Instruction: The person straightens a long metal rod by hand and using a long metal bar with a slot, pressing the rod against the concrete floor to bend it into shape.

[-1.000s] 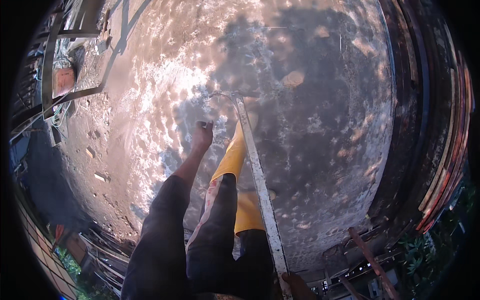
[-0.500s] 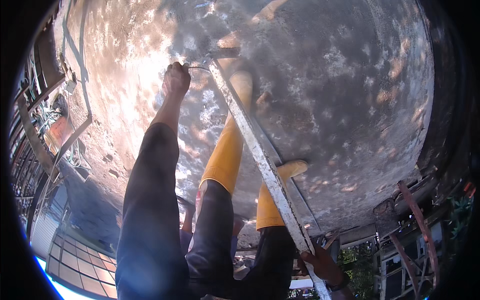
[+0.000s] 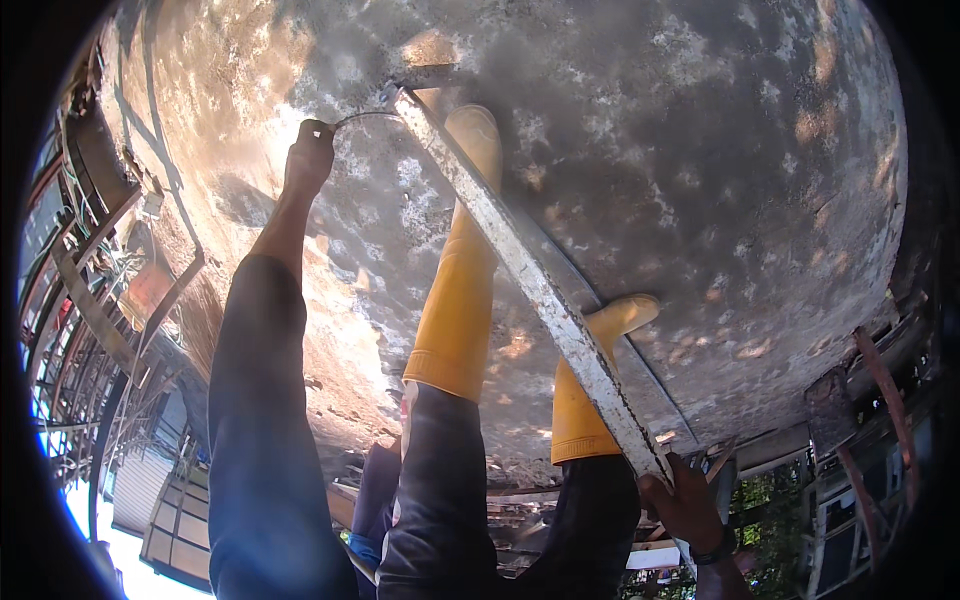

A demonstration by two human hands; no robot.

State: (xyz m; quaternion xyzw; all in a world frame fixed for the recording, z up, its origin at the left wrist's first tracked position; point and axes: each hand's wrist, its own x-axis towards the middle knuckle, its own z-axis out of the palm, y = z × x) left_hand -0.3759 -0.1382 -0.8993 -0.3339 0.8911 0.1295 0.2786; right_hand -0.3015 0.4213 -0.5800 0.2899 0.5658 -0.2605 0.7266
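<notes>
My left hand (image 3: 312, 152) is closed at the upper left, holding one end of a thin curved wire (image 3: 366, 115). The wire's other end meets the far tip of a long, straight bar (image 3: 535, 283) with chipped white paint. Gripping the near end of that bar is my right hand (image 3: 686, 502), its fingers wrapped round it at the lower right. The bar slants across my two yellow rubber boots (image 3: 452, 325), passing in front of them. A short flat piece (image 3: 432, 76) lies beside its far tip; how the two are joined cannot be made out.
Rough, stained concrete floor (image 3: 760, 250) spreads all round. A thin dark rod (image 3: 655, 378) lies on it beyond the bar. Metal scrap and frames (image 3: 90, 300) crowd the left edge, with rusty bars (image 3: 886, 400) at the right. Another person's dark-clothed limb (image 3: 374, 490) shows behind my leg.
My left hand has shifted left, and more of the curved wire shows between it and the bar. Both hands keep their grip. The whole view has swung slightly.
</notes>
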